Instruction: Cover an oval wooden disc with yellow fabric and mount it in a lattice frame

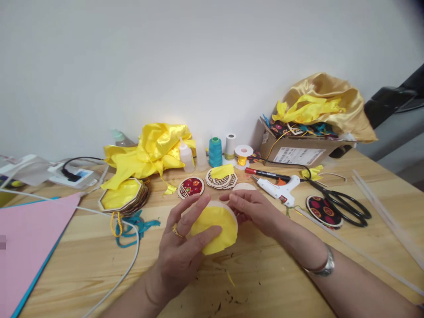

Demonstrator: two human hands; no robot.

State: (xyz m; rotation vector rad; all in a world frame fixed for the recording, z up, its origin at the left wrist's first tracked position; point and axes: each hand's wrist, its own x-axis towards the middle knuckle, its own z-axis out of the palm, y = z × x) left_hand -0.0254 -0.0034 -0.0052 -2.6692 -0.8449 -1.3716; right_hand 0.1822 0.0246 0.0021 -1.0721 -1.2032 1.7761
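A round wooden disc covered with yellow fabric [215, 226] is held just above the wooden table [265, 274] at centre. My left hand [180, 251], with a ring on it, grips its left edge between thumb and fingers. My right hand [253, 208], a silver bangle on the wrist, pinches the disc's upper right rim. Both hands are closed on the disc.
A white glue gun [278, 189], red marker [263, 174], black scissors [341, 203] and clear glue sticks [384, 212] lie right. Thread spools [215, 151], wooden cut-outs [220, 179], yellow satin [149, 152] and a cardboard box [298, 152] sit behind. Pink paper [26, 238] and cables [129, 260] lie left.
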